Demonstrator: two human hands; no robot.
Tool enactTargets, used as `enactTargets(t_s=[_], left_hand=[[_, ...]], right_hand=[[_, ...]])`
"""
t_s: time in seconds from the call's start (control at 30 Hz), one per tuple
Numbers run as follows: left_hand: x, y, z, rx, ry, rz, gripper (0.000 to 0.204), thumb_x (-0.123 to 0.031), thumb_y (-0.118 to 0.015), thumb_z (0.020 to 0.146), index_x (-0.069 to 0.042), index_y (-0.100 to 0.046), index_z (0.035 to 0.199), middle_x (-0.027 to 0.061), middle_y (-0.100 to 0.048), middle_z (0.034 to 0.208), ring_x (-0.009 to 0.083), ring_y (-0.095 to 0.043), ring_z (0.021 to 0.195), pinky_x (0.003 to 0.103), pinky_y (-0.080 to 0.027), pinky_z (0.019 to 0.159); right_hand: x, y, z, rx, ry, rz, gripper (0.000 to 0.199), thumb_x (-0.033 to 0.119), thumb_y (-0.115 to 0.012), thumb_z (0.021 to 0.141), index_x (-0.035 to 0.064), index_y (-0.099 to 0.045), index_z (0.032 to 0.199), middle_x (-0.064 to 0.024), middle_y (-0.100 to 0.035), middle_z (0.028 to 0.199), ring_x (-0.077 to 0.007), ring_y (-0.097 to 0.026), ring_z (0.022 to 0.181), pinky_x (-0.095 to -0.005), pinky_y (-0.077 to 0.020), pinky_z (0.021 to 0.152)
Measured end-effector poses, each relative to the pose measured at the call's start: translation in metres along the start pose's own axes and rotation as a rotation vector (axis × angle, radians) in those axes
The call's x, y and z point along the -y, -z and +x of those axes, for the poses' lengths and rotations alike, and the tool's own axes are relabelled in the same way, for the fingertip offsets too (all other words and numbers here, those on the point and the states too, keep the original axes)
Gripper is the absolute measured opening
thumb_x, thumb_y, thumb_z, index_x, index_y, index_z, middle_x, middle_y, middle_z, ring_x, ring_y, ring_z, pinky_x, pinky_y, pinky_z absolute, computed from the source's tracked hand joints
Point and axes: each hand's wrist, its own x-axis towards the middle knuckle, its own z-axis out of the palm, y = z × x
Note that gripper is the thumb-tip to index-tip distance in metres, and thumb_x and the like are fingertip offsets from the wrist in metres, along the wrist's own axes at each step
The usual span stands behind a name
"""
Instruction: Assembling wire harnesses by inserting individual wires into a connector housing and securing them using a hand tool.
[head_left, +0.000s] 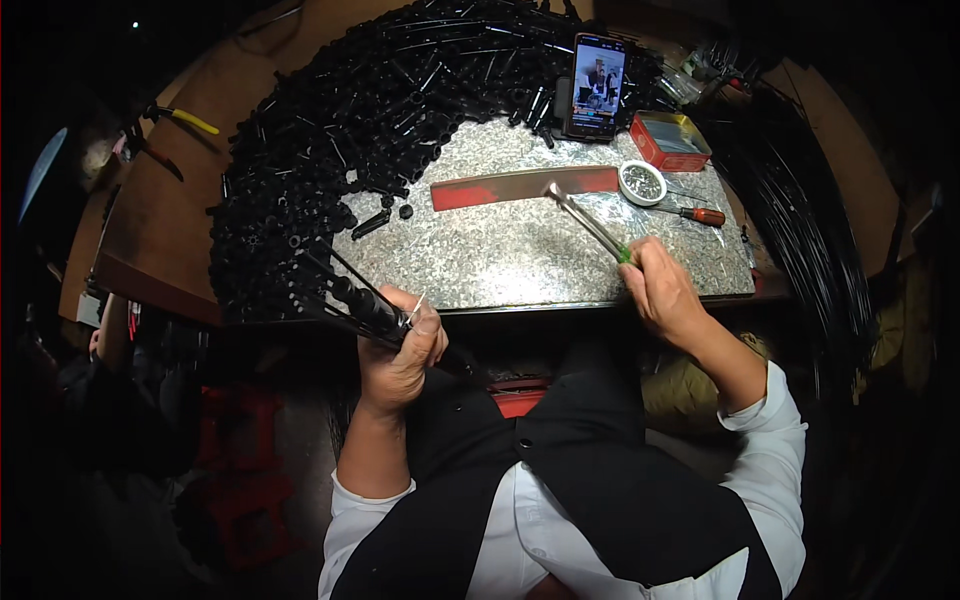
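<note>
My left hand is closed around a black tubular part with thin black rods, held just off the table's front edge at the left. A thin pale sliver sticks up beside the thumb. On the right, my right hand grips the green handle of a long metal tool. The tool slants up and left, its blunt tip over a flat red-and-brown bar that lies across the speckled tabletop. Whether the tip touches the bar, I cannot tell.
A big heap of black tubular parts covers the left and back. Toward the right are a propped phone, a red tin, a white bowl of small metal pieces, a screwdriver and black rods. Yellow-handled pliers lie far left.
</note>
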Motion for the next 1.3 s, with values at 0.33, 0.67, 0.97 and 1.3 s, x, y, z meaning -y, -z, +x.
enactTargets(t_s=[0.33, 0.67, 0.97, 1.3], left_hand=[[0.012, 0.007, 0.001, 0.123, 0.012, 0.005, 0.061, -0.022, -0.086, 0.062, -0.006, -0.036, 0.092, -0.0052, -0.037, 0.057, 0.0047, -0.041, 0.049, 0.019, -0.034, 0.049], [0.012, 0.011, -0.007, 0.007, 0.1, 0.061, 0.082, -0.036, -0.088, 0.053, -0.004, -0.034, 0.106, -0.0055, -0.049, 0.061, 0.0035, -0.047, 0.053, 0.016, -0.037, 0.052], [0.023, 0.019, -0.011, -0.089, 0.101, 0.183, 0.069, -0.032, -0.089, 0.055, -0.005, -0.049, 0.104, 0.001, -0.054, 0.093, 0.0078, -0.05, 0.08, 0.022, -0.041, 0.068], [0.017, 0.024, -0.005, 0.08, 0.177, 0.038, 0.067, -0.03, -0.09, 0.048, 0.0, -0.059, 0.099, 0.0021, -0.058, 0.093, 0.0122, -0.055, 0.086, 0.024, -0.043, 0.076]], right_hand=[[0.08, 0.02, 0.026, 0.007, 0.345, -0.084, 0.034, 0.006, -0.077, 0.065, 0.003, -0.047, 0.081, -0.0156, -0.053, 0.096, -0.0296, -0.055, 0.083, -0.0385, -0.0434, 0.07], [0.095, 0.01, 0.038, -0.303, 0.576, -0.629, 0.028, 0.023, -0.067, 0.079, 0.0023, -0.06, 0.096, -0.0134, -0.045, 0.131, -0.0323, -0.04, 0.128, -0.0601, -0.0185, 0.11], [0.103, 0.01, 0.028, 0.02, 0.514, -0.393, 0.022, 0.006, -0.062, 0.07, -0.0014, -0.055, 0.09, -0.0174, -0.052, 0.107, -0.0311, -0.054, 0.098, -0.0434, -0.0423, 0.088], [0.092, 0.011, 0.012, 0.584, 0.345, 0.238, 0.015, 0.005, -0.059, 0.085, -0.0009, -0.051, 0.096, -0.0134, -0.059, 0.07, -0.0272, -0.063, 0.06, -0.0326, -0.0491, 0.052]])
